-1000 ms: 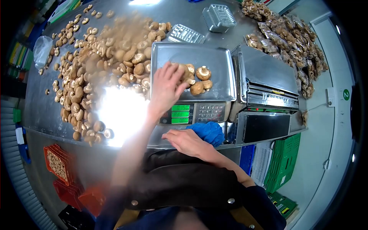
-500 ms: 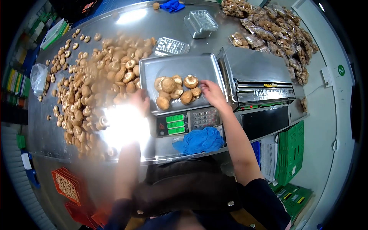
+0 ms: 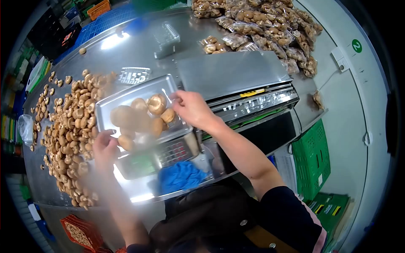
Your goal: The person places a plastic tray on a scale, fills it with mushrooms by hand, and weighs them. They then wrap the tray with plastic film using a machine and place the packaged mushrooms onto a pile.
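Mushrooms (image 3: 157, 105) are now uncovered on the tray (image 3: 130, 94), flanked by a half-open left hand (image 3: 104, 148) and a right hand (image 3: 194, 110) whose grip cannot be told.

Is wearing navy short sleeves (image 3: 291, 215) with pale pink stripe (image 3: 319, 237). Is wearing also a dark apron (image 3: 204, 211) with metal snaps (image 3: 243, 222) and brown strap (image 3: 260, 239).

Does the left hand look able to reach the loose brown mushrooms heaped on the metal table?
Probably yes: the left hand is close beside the loose brown mushrooms, with nothing visible between them.

Green crates (image 3: 313, 158) beside a pale wall (image 3: 348, 139)
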Action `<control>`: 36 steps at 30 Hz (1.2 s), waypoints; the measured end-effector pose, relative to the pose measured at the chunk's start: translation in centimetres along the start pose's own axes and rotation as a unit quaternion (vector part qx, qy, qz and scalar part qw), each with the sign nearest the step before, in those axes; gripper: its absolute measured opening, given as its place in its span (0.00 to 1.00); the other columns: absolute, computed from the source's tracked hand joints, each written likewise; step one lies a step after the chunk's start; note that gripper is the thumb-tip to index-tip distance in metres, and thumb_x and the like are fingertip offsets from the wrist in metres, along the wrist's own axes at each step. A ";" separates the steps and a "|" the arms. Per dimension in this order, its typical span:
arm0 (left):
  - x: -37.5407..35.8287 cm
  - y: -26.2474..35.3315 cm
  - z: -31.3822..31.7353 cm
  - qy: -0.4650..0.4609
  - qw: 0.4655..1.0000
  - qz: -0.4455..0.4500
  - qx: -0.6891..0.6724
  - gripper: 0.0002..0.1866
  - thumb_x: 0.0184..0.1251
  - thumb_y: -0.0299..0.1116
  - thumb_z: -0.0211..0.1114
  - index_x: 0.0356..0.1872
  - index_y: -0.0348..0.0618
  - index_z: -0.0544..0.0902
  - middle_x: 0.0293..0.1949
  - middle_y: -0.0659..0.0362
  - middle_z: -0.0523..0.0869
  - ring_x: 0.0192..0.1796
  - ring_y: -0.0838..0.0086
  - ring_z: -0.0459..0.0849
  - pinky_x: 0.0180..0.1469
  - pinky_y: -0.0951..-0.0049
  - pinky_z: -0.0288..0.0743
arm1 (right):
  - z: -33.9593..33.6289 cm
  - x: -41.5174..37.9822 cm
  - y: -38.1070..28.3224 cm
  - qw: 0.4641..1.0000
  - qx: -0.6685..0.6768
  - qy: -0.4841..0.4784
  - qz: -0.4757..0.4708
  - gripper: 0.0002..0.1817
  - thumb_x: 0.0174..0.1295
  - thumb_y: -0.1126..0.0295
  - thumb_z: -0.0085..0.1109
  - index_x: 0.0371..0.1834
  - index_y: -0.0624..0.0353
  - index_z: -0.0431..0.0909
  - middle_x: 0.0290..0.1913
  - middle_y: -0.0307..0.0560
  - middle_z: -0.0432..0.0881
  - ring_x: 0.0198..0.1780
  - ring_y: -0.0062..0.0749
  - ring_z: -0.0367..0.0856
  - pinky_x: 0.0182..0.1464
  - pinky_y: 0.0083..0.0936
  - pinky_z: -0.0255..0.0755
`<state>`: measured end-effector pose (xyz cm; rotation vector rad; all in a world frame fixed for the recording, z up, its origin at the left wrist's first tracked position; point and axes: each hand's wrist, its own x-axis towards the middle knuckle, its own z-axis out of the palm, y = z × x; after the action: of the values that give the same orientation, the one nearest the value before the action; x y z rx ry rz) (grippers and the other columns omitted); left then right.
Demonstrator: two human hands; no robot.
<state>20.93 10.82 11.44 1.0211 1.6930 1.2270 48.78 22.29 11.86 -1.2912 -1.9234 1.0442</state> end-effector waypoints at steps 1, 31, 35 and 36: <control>-0.3 1.3 2.0 0.005 1.000 0.019 -0.014 0.12 0.58 0.21 0.53 0.44 0.32 0.75 0.19 0.65 0.75 0.12 0.84 0.69 0.12 0.84 0.59 | -2.2 -0.1 1.0 1.000 0.015 0.001 -0.017 0.15 0.60 0.71 0.56 0.47 0.68 0.78 0.32 0.51 0.84 0.33 0.29 0.82 0.39 0.25 0.76; -0.5 9.6 29.3 -0.268 0.662 0.486 0.503 0.26 0.48 0.30 0.68 0.54 0.58 0.80 0.65 0.60 0.71 0.62 0.59 0.70 0.67 0.56 0.62 | -37.6 -6.9 19.6 0.850 -0.410 -0.191 -0.269 0.27 0.53 0.73 0.62 0.58 0.36 0.73 0.66 0.34 0.69 0.47 0.35 0.83 0.36 0.29 0.80; -3.0 8.8 28.0 -0.255 0.741 0.361 0.505 0.13 0.53 0.28 0.67 0.42 0.47 0.84 0.48 0.57 0.84 0.53 0.61 0.80 0.58 0.57 0.73 | -37.4 -9.6 21.8 0.940 -0.148 -0.100 -0.290 0.13 0.58 0.76 0.60 0.46 0.51 0.83 0.51 0.43 0.83 0.40 0.33 0.85 0.35 0.25 0.80; -4.7 8.1 26.2 -0.238 0.824 0.327 0.397 0.10 0.56 0.26 0.65 0.40 0.44 0.84 0.44 0.55 0.85 0.44 0.63 0.83 0.49 0.61 0.77 | -38.5 -11.8 20.4 0.977 -0.082 -0.135 -0.146 0.11 0.58 0.77 0.60 0.45 0.55 0.83 0.49 0.45 0.84 0.38 0.31 0.85 0.34 0.24 0.80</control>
<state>48.01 16.76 14.20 2.3419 1.4689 0.4774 93.64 26.59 13.79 -0.9462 -2.3632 0.9634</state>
